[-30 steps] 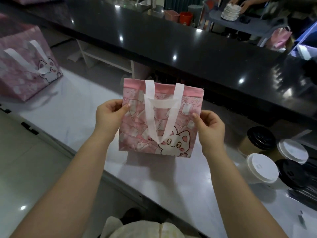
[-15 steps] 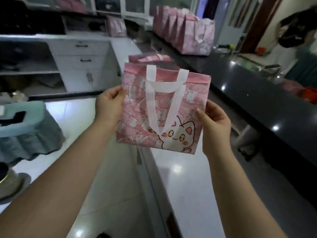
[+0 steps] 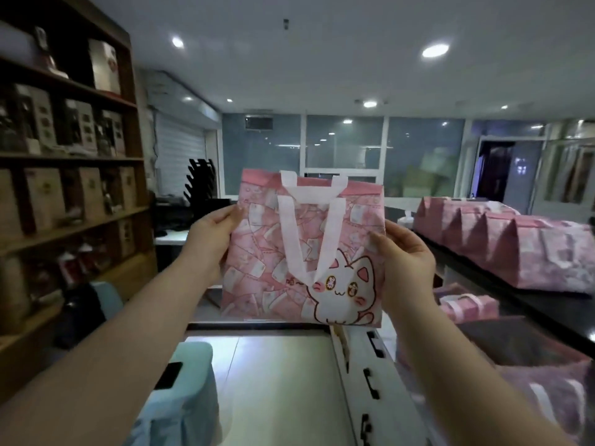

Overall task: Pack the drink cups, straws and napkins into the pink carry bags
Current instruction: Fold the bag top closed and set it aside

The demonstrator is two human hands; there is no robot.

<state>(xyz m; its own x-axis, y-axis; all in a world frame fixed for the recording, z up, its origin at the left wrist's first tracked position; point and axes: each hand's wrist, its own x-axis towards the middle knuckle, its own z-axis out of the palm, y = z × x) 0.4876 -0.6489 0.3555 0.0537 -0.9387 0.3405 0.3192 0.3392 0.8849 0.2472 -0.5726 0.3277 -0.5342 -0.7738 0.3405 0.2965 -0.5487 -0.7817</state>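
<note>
Bag (image 3: pixel 302 249) was held up flat in the air at chest height, upright, cat print facing camera, white handles (image 3: pixel 309 226) hanging down the front. Left hand (image 3: pixel 211 235) pinched its left edge, right hand (image 3: pixel 404 263) pinched the right edge. Row of bags (image 3: pixel 515 246) stood on the dark counter (image 3: pixel 547 313) at right, well apart.

One head-worn wide view faces level across the room, close behind raised forearms

Bag (image 3: pixel 277 252) between both hands, shelves (image 3: pixel 64 156) left, bag row (image 3: pixel 515 249) on counter (image 3: pixel 547 304) right
</note>
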